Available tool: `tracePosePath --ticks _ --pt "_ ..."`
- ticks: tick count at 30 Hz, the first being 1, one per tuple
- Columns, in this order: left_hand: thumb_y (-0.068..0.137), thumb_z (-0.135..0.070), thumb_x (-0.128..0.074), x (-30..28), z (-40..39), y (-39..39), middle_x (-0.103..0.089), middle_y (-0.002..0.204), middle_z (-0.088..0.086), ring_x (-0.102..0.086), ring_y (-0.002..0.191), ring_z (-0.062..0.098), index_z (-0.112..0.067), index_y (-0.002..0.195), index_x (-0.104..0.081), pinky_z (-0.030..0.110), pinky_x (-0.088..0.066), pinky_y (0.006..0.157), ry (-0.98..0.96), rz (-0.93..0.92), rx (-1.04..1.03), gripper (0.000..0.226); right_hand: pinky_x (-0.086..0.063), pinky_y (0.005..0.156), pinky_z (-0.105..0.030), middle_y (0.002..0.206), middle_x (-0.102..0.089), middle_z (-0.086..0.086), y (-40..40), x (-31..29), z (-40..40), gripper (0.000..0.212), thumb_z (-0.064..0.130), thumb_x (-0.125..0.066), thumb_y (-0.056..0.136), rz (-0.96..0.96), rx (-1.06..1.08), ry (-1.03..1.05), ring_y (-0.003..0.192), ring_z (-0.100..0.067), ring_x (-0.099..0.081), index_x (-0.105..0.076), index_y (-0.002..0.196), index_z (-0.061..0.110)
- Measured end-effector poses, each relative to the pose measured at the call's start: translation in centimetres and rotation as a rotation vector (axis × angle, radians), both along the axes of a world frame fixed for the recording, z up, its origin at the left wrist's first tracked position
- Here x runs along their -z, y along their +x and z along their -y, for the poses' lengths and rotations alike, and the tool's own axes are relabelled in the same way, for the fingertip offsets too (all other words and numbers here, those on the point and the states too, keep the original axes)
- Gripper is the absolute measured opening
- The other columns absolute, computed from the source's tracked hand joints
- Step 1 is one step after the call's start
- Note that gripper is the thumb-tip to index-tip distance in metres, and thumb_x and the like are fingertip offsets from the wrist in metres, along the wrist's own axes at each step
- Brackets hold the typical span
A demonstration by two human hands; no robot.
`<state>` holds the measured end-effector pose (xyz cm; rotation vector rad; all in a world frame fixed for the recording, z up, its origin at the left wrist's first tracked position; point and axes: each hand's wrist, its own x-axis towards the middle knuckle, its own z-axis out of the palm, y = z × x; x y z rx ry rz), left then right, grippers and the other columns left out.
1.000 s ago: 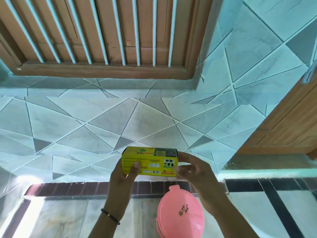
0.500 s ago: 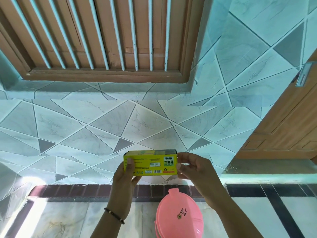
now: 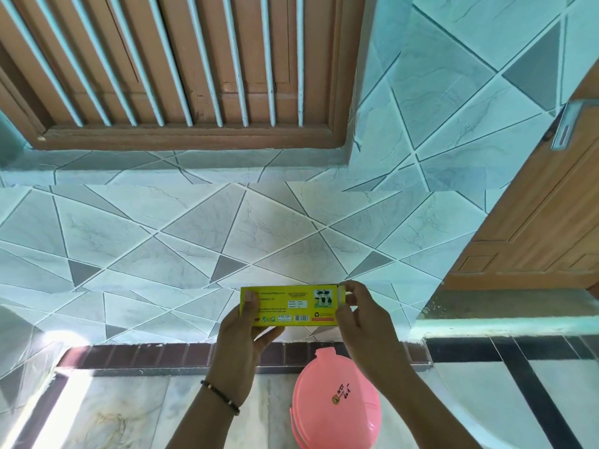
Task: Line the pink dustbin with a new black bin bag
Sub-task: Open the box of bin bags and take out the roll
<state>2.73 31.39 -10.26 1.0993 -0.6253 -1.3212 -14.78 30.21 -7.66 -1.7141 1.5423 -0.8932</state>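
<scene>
The pink dustbin [image 3: 335, 403] stands on the floor by the tiled wall's foot, lid closed, below the arms. Above it the left hand [image 3: 241, 335] is wrapped round a yellow box [image 3: 285, 306], while the right hand [image 3: 355, 311] pinches its end flap. Opening the box seems the step; pulling a bag out comes next.

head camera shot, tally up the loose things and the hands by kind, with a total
yellow box: 1
pink dustbin, lid shut: 1
black bead bracelet: 1
hands: 2, left hand and right hand, both holding the box
total: 5
</scene>
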Motion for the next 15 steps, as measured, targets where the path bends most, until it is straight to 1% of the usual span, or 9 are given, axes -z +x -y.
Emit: tracePosePath --ticks 2,4,6,7,8,10,13,14,15 --pt "0.068 -0.05 -0.064 0.0 -0.1 0.3 -0.073 0.075 0.007 -0.071 0.071 0.019 -0.011 0.088 -0.066 0.028 -0.059 0.059 0.018 -0.09 -0.022 0.043 -0.034 0.05 -0.02 0.068 -0.059 -0.006 -0.4 0.0 0.2 0.022 0.011 -0.035 0.089 0.049 0.05 -0.029 0.054 -0.012 -0.047 -0.053 0.09 0.023" --pt "0.088 -0.035 -0.047 0.1 -0.3 0.6 -0.073 0.074 0.008 -0.071 0.068 0.019 -0.01 0.089 -0.064 0.029 -0.06 0.059 0.049 -0.138 -0.028 0.03 -0.032 0.048 -0.023 0.058 -0.049 -0.005 -0.8 -0.2 0.5 0.022 0.007 -0.035 0.086 0.01 0.04 -0.004 0.051 -0.015 -0.044 -0.046 0.08 0.025" --pt "0.094 -0.03 -0.038 0.1 -0.5 0.7 -0.074 0.071 0.006 -0.071 0.068 0.019 -0.01 0.09 -0.063 0.031 -0.061 0.062 0.071 -0.158 -0.032 0.032 -0.041 0.057 -0.028 0.072 -0.056 -0.007 -1.0 -0.2 0.5 0.018 0.006 -0.04 0.089 -0.123 0.004 0.019 0.063 -0.022 -0.053 -0.045 0.093 0.023" --pt "0.095 -0.03 -0.038 0.3 -0.5 0.9 -0.074 0.069 0.005 -0.071 0.067 0.019 -0.01 0.09 -0.062 0.031 -0.061 0.063 0.081 -0.165 -0.041 0.032 -0.047 0.066 -0.031 0.091 -0.061 -0.009 -1.1 -0.3 0.5 0.023 0.007 -0.045 0.089 -0.233 0.035 -0.039 0.076 -0.024 -0.059 -0.046 0.108 0.019" --pt "0.095 -0.03 -0.038 0.2 -0.5 0.9 -0.074 0.068 0.005 -0.072 0.066 0.019 -0.01 0.09 -0.062 0.031 -0.061 0.063 0.093 -0.171 -0.046 0.032 -0.05 0.074 -0.035 0.11 -0.06 -0.012 -1.4 -0.2 0.6 0.037 0.006 -0.052 0.086 -0.365 0.077 -0.16 0.088 -0.026 -0.061 -0.044 0.122 0.014" --pt "0.091 -0.034 -0.045 0.2 -0.5 1.1 -0.074 0.069 0.005 -0.072 0.065 0.018 -0.009 0.09 -0.063 0.031 -0.061 0.06 0.084 -0.18 -0.052 0.03 -0.051 0.076 -0.039 0.126 -0.055 -0.016 -1.9 -0.4 0.5 0.063 -0.001 -0.064 0.074 -0.587 0.071 -0.419 0.095 -0.03 -0.06 -0.041 0.132 0.011" --pt "0.053 -0.048 -0.078 -0.3 -0.4 1.5 -0.074 0.072 0.009 -0.072 0.065 0.022 -0.009 0.084 -0.067 0.032 -0.06 0.056 0.067 -0.197 -0.07 0.051 -0.05 0.077 -0.038 0.119 -0.059 -0.011 -1.8 -1.7 0.3 0.07 -0.01 -0.067 0.062 -0.607 -0.071 -0.713 0.095 -0.027 -0.058 -0.05 0.123 0.018" --pt "0.046 -0.049 -0.08 -0.6 -0.3 1.6 -0.073 0.072 0.009 -0.072 0.066 0.022 -0.009 0.084 -0.067 0.032 -0.06 0.056 0.075 -0.198 -0.073 0.057 -0.049 0.077 -0.037 0.115 -0.061 -0.008 -1.4 -1.8 0.1 0.066 -0.01 -0.066 0.061 -0.589 -0.113 -0.747 0.094 -0.026 -0.057 -0.052 0.118 0.02" --pt "0.05 -0.047 -0.075 -0.8 -0.2 1.6 -0.073 0.072 0.01 -0.072 0.067 0.023 -0.008 0.086 -0.065 0.033 -0.06 0.057 0.07 -0.192 -0.07 0.054 -0.047 0.078 -0.035 0.113 -0.061 -0.006 -1.0 -1.8 -0.1 0.063 -0.01 -0.065 0.062 -0.577 -0.14 -0.747 0.094 -0.025 -0.057 -0.053 0.116 0.02"
